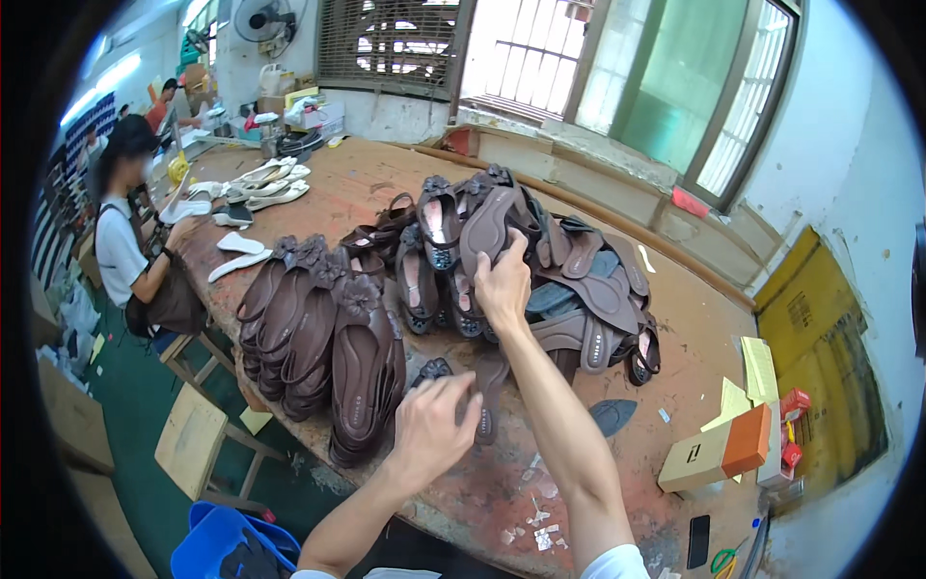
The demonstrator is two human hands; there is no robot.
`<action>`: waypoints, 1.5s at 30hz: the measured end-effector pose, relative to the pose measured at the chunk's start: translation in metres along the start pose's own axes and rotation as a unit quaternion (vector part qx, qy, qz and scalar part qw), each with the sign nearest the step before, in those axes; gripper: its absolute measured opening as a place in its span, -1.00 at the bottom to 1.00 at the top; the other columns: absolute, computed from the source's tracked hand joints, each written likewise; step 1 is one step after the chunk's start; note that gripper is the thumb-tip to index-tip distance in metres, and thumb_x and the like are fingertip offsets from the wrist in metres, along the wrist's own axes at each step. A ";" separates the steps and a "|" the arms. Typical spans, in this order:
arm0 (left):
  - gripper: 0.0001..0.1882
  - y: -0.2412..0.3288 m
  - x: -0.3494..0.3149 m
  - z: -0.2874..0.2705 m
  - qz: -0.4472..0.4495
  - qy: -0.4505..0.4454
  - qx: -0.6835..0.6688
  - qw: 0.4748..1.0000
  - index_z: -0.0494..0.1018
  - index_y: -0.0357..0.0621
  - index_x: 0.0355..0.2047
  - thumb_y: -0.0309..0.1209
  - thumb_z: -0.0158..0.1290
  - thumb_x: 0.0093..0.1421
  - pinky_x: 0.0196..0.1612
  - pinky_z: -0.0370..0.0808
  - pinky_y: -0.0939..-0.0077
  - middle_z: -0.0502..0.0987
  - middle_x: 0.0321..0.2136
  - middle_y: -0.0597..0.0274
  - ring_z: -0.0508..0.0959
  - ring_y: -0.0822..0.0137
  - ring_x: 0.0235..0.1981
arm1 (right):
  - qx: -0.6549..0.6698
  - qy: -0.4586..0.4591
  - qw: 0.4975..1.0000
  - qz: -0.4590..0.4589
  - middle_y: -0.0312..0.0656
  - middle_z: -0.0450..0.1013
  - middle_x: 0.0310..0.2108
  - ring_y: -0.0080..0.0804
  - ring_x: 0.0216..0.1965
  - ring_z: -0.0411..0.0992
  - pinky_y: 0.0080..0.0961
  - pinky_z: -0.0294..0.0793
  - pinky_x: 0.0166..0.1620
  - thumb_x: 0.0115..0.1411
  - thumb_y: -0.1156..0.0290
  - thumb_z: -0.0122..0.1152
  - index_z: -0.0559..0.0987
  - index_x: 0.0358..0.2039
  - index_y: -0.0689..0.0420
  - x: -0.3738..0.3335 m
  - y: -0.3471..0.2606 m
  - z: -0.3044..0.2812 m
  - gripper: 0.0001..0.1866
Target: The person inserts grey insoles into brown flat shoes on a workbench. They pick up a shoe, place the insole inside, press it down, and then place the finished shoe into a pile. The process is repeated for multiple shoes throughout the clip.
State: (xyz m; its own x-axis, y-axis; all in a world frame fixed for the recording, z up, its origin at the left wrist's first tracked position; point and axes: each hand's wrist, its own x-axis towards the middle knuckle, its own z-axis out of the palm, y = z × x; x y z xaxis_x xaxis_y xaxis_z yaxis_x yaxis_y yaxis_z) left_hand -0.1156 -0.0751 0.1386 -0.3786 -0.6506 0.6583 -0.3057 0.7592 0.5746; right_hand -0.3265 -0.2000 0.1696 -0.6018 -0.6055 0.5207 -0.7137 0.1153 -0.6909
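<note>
Now our right hand (505, 280) pinches a brown insole (490, 222); our left hand (431, 425) curls by a flowered sandal (432, 369), grip unclear.

At lower centre the left hand (432, 420) covers part of a brown sandal (492, 384), its grip unclear, while the lower edge cuts off a blue bin (196, 542) and both forearms (569, 449), and a person's face (137, 166) at upper left is blurred.
</note>
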 end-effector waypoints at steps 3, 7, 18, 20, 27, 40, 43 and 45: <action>-0.86 -0.025 0.005 0.017 -0.064 0.028 -0.031 0.997 0.67 -0.29 -0.18 -0.49 0.21 0.31 -0.17 0.65 0.19 0.71 -0.27 -0.08 0.74 -0.05 -0.25 | 0.214 0.013 0.976 -0.022 0.03 0.60 -0.17 -0.26 -0.22 0.58 -0.40 0.56 -0.09 0.42 0.48 0.27 0.41 0.33 0.29 -0.084 -0.032 -0.066 -0.49; -0.88 0.016 -0.012 0.097 -0.017 -0.073 -0.174 0.982 0.66 -0.27 -0.20 -0.52 0.18 0.30 -0.13 0.66 0.13 0.71 -0.27 -0.08 0.73 -0.08 -0.24 | 0.195 0.147 0.970 0.022 -0.11 0.50 0.17 -0.36 0.22 0.46 -0.34 0.38 0.33 0.44 0.59 0.14 0.51 0.20 0.28 -0.241 0.059 -0.205 -0.65; -0.30 0.059 0.073 0.469 0.075 -0.430 0.075 0.897 0.24 -0.47 0.39 -0.43 0.06 0.26 0.06 0.66 -0.11 0.49 0.27 -0.42 0.71 -0.30 0.00 | -0.373 -0.090 0.883 0.270 0.23 0.41 0.22 0.17 0.27 0.36 0.09 0.32 0.34 0.31 0.16 0.46 0.49 0.21 0.24 -0.473 0.115 -0.338 -0.40; -0.37 0.076 0.094 0.470 0.093 -0.424 0.091 0.896 0.37 -0.33 0.26 -0.42 0.29 0.22 0.02 0.68 -0.01 0.67 0.03 -0.16 0.70 -0.12 0.08 | -0.362 -0.051 0.907 0.212 0.12 0.49 0.17 0.02 0.28 0.41 -0.12 0.33 0.34 0.24 0.24 0.52 0.55 0.04 0.25 -0.453 0.119 -0.326 -0.50; -0.60 0.166 0.015 0.282 0.240 -0.221 -0.157 0.932 0.42 -0.20 -0.11 -0.44 0.33 0.09 -0.14 0.54 -0.02 0.49 -0.19 -0.07 0.56 -0.15 -0.13 | -0.209 -0.063 0.930 0.295 -0.04 0.47 -0.13 0.09 -0.03 0.51 -0.04 0.51 0.00 0.01 0.29 0.67 0.51 -0.17 0.17 -0.402 0.135 -0.317 -0.49; -0.57 0.001 -0.175 0.011 -0.027 -0.230 -0.098 0.968 0.50 -0.26 0.11 -0.49 0.30 0.24 -0.11 0.62 0.20 0.63 -0.14 0.06 0.67 0.09 -0.12 | -0.086 -0.266 0.960 0.024 -0.20 0.67 -0.04 -0.16 -0.03 0.56 -0.16 0.45 0.12 -0.08 0.44 0.66 0.75 -0.24 0.13 -0.352 0.102 -0.304 -0.65; -0.67 0.002 -0.191 0.015 -0.339 -0.244 -0.202 0.886 0.50 -0.29 0.09 -0.49 0.23 0.35 -0.18 0.60 0.33 0.64 -0.26 0.05 0.68 0.21 -0.25 | -0.064 -0.303 0.951 -0.008 -0.25 0.68 -0.04 -0.18 -0.03 0.56 -0.15 0.44 0.15 -0.05 0.46 0.64 0.80 -0.26 0.14 -0.341 0.109 -0.271 -0.71; -0.78 0.002 -0.194 0.025 -0.340 -0.266 -0.185 0.883 0.44 -0.29 0.09 -0.53 0.10 0.48 -0.24 0.55 0.56 0.62 -0.26 0.21 0.60 0.49 -0.31 | -0.050 -0.318 0.946 -0.029 -0.24 0.69 -0.05 -0.19 -0.02 0.56 -0.14 0.44 0.17 -0.07 0.47 0.64 0.81 -0.27 0.14 -0.337 0.108 -0.252 -0.71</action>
State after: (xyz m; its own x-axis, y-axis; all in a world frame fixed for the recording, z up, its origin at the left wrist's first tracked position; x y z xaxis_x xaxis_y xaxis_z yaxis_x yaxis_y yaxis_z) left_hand -0.0639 0.0528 -0.0003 -0.6048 -0.7789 -0.1661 -0.3514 0.0738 0.9333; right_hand -0.2914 0.2153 0.0457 -0.2466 -0.9608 0.1268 -0.7877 0.1225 -0.6037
